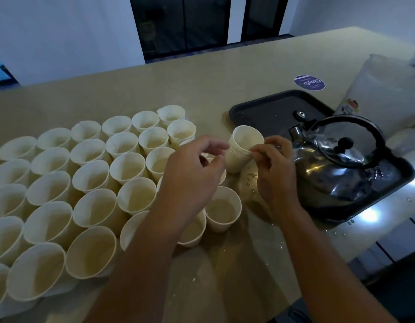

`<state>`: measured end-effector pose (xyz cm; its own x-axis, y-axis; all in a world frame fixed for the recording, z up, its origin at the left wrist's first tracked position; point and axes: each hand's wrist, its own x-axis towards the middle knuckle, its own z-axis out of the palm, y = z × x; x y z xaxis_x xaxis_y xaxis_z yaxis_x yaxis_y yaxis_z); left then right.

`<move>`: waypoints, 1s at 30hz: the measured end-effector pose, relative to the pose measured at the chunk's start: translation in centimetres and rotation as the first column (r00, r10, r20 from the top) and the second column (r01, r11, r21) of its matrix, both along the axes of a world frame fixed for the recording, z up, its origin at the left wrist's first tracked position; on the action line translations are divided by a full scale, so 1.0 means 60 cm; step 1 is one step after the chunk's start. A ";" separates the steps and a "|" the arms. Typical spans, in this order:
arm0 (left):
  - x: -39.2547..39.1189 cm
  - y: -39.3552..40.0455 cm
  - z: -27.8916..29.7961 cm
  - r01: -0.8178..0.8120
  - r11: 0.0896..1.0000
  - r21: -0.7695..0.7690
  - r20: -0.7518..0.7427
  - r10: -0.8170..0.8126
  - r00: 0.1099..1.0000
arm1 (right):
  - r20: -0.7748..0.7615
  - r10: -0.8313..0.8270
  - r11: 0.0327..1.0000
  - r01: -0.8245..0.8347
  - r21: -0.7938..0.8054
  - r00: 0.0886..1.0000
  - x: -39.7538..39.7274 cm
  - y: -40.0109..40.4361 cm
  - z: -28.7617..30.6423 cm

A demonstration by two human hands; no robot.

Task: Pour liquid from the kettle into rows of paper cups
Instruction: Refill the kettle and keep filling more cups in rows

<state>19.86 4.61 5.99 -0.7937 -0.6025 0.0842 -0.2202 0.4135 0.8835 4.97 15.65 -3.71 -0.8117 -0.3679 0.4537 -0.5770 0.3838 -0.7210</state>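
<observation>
Both hands (232, 164) at a nested cup stack (245, 148), right fingertips pinching rims, left loosely curled and empty, probably peeling off cups; kettle (341, 164) parked.

Packed cups (90, 178) fill the left of the counter (202, 75) rim to rim, with no gap between them for a hand. To the right, the tray (260, 110) and the kettle (337, 164) on it block the way; the kettle's arched handle (355, 127) stands high. Between cups and tray runs a narrow wet lane, taken up by a cup stack (243, 148), both hands (197, 169) and one lone cup (222, 208). A bag (383, 94) closes the far right. The far counter lies open, as does the near strip between the forearms.
</observation>
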 end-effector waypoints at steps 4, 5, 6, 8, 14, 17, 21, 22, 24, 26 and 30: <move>-0.008 -0.004 0.008 -0.007 1.000 -0.013 -0.015 0.007 1.000 | 0.066 0.048 0.988 -0.037 -0.148 0.997 0.003 0.006 0.025; -0.005 -0.001 0.005 -0.012 1.000 -0.025 -0.014 0.011 1.000 | 0.071 0.062 0.987 -0.050 -0.154 0.996 0.004 0.008 0.039; 0.000 0.002 0.001 -0.008 0.999 -0.039 -0.013 0.008 1.000 | 0.064 0.075 0.987 -0.064 -0.151 0.995 0.006 0.011 0.053; 0.005 0.009 -0.011 0.033 0.998 -0.049 -0.013 -0.033 0.999 | 0.032 0.089 0.983 -0.082 -0.166 0.996 0.012 0.019 0.083; -0.004 0.017 -0.008 0.110 0.991 -0.075 -0.046 -0.114 0.992 | -0.052 0.151 0.949 -0.160 -0.272 0.987 0.052 0.034 0.146; -0.013 0.022 -0.006 0.126 0.988 -0.090 -0.086 -0.133 0.987 | -0.003 0.235 0.903 -0.219 -0.369 0.972 0.060 0.039 0.157; -0.015 0.024 -0.009 0.066 0.987 -0.144 -0.150 -0.088 0.985 | 0.097 0.349 0.868 -0.282 -0.409 0.932 0.062 0.039 0.162; -0.014 0.023 -0.009 0.051 0.987 -0.151 -0.154 -0.075 0.985 | 0.108 0.363 0.869 -0.295 -0.397 0.925 0.060 0.039 0.162; -0.009 0.020 -0.008 0.039 0.986 -0.160 -0.144 -0.063 0.988 | 0.118 0.400 0.871 -0.336 -0.359 0.909 0.054 0.043 0.163; -0.006 0.019 -0.006 0.036 0.982 -0.185 -0.136 -0.062 0.989 | 0.129 0.435 0.863 -0.372 -0.342 0.891 0.048 0.046 0.166; -0.002 0.022 0.000 0.041 0.980 -0.197 -0.137 -0.069 0.988 | 0.123 0.473 0.851 -0.416 -0.321 0.873 0.046 0.047 0.173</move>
<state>19.75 5.92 5.98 -0.7964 -0.5198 0.3091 -0.0700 0.5869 0.8066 7.74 18.45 6.67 -0.6716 -0.5926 0.4447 -0.4783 -0.1117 -0.8711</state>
